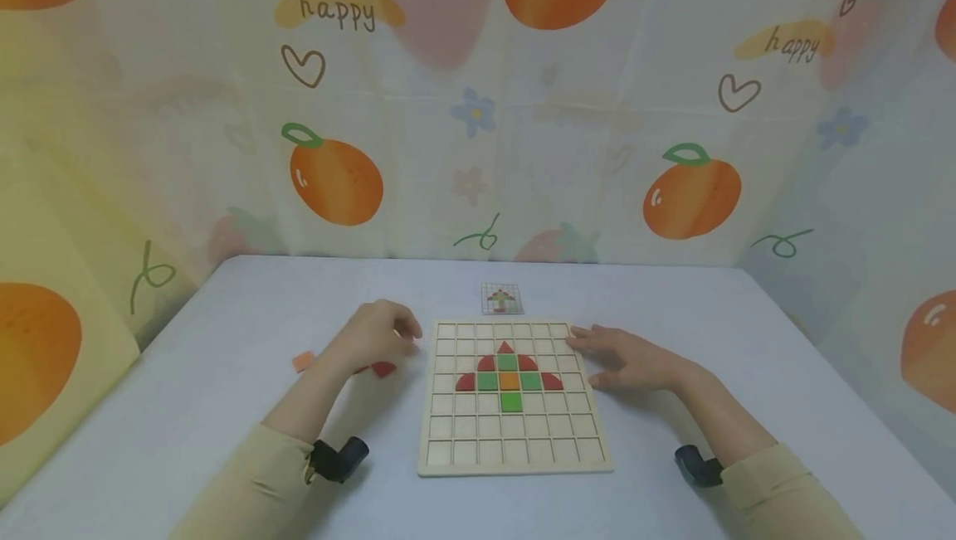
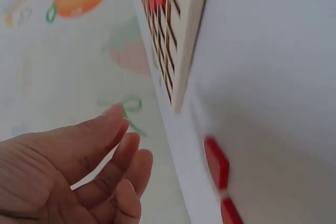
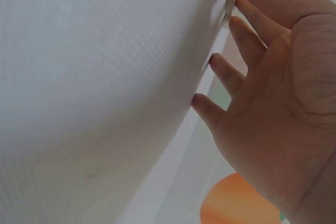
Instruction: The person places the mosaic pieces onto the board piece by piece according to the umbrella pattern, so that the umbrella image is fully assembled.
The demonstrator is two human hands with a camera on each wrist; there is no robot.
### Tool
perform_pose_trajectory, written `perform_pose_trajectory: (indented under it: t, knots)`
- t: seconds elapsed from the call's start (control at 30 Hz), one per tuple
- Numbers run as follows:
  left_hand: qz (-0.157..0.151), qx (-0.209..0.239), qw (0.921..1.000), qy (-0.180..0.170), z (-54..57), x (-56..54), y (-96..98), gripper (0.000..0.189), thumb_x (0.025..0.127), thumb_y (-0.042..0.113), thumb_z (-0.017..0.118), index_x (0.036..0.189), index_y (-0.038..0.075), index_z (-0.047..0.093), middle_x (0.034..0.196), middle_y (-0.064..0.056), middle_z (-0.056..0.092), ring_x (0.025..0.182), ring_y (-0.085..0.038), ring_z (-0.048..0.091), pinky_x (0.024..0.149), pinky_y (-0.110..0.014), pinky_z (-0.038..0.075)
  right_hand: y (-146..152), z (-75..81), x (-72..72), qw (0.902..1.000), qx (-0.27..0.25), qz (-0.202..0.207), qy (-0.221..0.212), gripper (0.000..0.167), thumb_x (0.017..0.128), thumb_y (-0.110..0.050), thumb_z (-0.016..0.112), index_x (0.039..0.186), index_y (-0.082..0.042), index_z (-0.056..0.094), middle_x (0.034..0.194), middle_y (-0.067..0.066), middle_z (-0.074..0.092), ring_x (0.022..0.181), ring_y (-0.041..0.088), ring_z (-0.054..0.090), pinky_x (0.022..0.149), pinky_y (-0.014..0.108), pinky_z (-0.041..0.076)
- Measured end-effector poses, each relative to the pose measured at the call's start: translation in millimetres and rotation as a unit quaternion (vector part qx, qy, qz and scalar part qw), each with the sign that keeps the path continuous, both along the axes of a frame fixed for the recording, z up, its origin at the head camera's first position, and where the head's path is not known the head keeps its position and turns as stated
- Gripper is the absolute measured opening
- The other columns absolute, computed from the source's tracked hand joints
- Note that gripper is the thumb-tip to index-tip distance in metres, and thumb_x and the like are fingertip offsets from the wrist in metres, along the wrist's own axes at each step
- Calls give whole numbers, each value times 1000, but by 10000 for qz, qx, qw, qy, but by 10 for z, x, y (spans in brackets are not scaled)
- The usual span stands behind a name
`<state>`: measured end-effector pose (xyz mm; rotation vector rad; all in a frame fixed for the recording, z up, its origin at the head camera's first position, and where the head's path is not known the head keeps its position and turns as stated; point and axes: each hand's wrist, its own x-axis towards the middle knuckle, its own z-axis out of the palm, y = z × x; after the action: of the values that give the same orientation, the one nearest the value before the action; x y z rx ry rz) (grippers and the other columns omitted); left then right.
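Note:
A light wooden grid board (image 1: 515,457) lies on the table with a pattern of green squares (image 1: 511,401), an orange square (image 1: 509,381), red rounded pieces (image 1: 465,381) and a red triangle (image 1: 504,347) at the top. My left hand (image 1: 377,337) hovers left of the board with fingers loosely bent; nothing shows between thumb and fingertips in the left wrist view. Below it lie red pieces (image 2: 217,162), partly hidden by the arm in the head view. My right hand (image 1: 627,357) rests at the board's right edge, fingers spread (image 3: 226,72) and thumb against the side.
A small pattern card (image 1: 502,299) with a similar coloured figure lies behind the board. Orange pieces (image 1: 304,361) lie beyond the left forearm. The white table (image 1: 650,291) ends at a fruit-printed cloth backdrop (image 1: 553,158).

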<state>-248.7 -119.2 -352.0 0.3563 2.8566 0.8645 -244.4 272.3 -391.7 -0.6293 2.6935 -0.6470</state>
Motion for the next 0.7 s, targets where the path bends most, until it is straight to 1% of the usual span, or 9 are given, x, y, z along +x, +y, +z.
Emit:
perform_pose_trajectory:
  t: [0.03,0.13,0.23,0.33,0.4,0.47,0.57,0.7]
  knots:
    - [134,-54,9999,-39,9,-15,-82,16,82,10,73,97,6,72,92,-7,70,83,-19,58,74,-32,51,2,1,1,10000,-6,-5,-3,64,88,-26,69,147,-20,47,161,4,35,151,43,20,117,68,20]
    - [411,-172,9989,-175,32,-42,-336,21,84,13,71,103,3,71,98,-11,70,88,-23,59,76,-35,52,4,7,7,10000,-2,-16,-17,64,88,-27,69,147,-21,47,162,4,35,151,43,20,117,69,20]
    - [592,-276,9973,-338,56,-43,-586,27,84,15,72,107,1,70,105,-18,69,93,-29,60,77,-39,53,4,11,11,10000,14,-15,-28,64,88,-27,69,147,-21,47,162,4,35,151,43,20,117,69,21]
    - [850,-462,9936,-584,60,-37,-807,33,85,18,72,111,-1,67,113,-23,65,99,-35,58,80,-43,53,1,15,11,10000,22,12,-18,64,88,-28,69,147,-20,47,162,5,35,151,43,21,117,68,20]
    - [1009,-632,9901,-749,44,-32,-932,36,84,19,72,112,-3,66,115,-26,64,101,-38,57,85,-47,52,-3,19,8,10000,27,48,6,64,88,-28,69,147,-20,47,161,5,35,151,43,21,117,68,21]
    - [1078,-867,9870,-820,22,-27,-1038,39,81,18,73,111,-6,65,114,-27,63,100,-40,56,87,-51,51,-6,23,8,9999,34,88,38,64,88,-29,69,147,-20,47,161,6,35,151,44,22,116,68,21]
    - [1094,-1153,9840,-810,-19,-20,-1153,40,77,19,75,105,-8,64,107,-27,65,95,-41,58,87,-53,50,-9,25,6,9999,26,111,42,65,88,-31,69,147,-20,47,161,6,36,151,44,22,116,69,21]
    - [1075,-1340,9822,-755,-53,-24,-1212,34,75,21,77,94,-5,67,95,-24,67,87,-37,60,81,-50,51,-6,22,9,9999,9,124,31,64,88,-31,69,147,-20,47,161,6,35,151,43,21,117,68,21]
